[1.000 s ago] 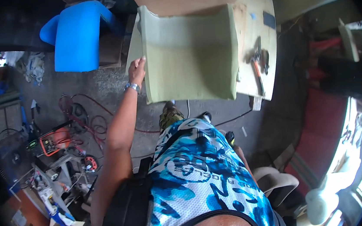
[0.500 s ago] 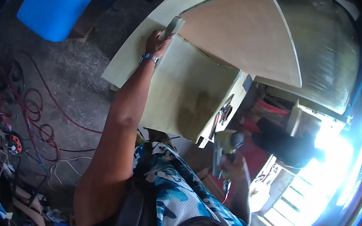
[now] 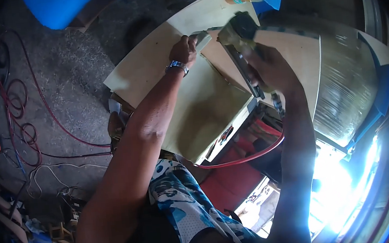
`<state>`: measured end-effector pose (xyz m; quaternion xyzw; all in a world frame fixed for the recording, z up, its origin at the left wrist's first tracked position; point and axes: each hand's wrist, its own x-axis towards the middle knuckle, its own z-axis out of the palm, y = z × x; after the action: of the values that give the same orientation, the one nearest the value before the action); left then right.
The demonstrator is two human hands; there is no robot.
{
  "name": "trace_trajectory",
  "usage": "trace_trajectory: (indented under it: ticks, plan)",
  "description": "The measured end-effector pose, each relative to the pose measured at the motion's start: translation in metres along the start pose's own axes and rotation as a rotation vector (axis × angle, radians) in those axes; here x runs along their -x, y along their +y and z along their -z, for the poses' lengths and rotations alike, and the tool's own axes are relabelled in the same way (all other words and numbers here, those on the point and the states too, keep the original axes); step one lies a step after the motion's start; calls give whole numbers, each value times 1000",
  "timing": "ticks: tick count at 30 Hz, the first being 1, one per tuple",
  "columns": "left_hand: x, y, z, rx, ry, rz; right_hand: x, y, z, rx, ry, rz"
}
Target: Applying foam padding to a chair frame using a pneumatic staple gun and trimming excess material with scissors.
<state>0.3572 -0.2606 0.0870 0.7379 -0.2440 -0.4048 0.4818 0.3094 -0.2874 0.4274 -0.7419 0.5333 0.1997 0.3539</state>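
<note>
The pale green piece (image 3: 202,106) rests on the wooden desk (image 3: 144,58), its raised end gripped by the left hand's (image 3: 184,52) fingers. The right hand's (image 3: 273,69) fingers wrap a power tool (image 3: 241,28) near its far side; a red hose (image 3: 249,159) curves below.

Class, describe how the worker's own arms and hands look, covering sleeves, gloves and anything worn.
Both the left hand and right hand are ungloved. The left wrist wears a silver metal-banded watch; no band shows on the right wrist. No sleeves cover the forearms. The top is patterned in blue, white and black.
</note>
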Motion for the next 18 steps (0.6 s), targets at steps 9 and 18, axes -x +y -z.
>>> trace_trajectory:
  ticks: [9, 18]
  plan:
    - [3, 4, 12, 19, -122, 90, -134, -43, -19, 471, -138, -197]
    - [-6, -2, 13, 62, -130, 119, -166, -43, -30, 457, -179, -261]
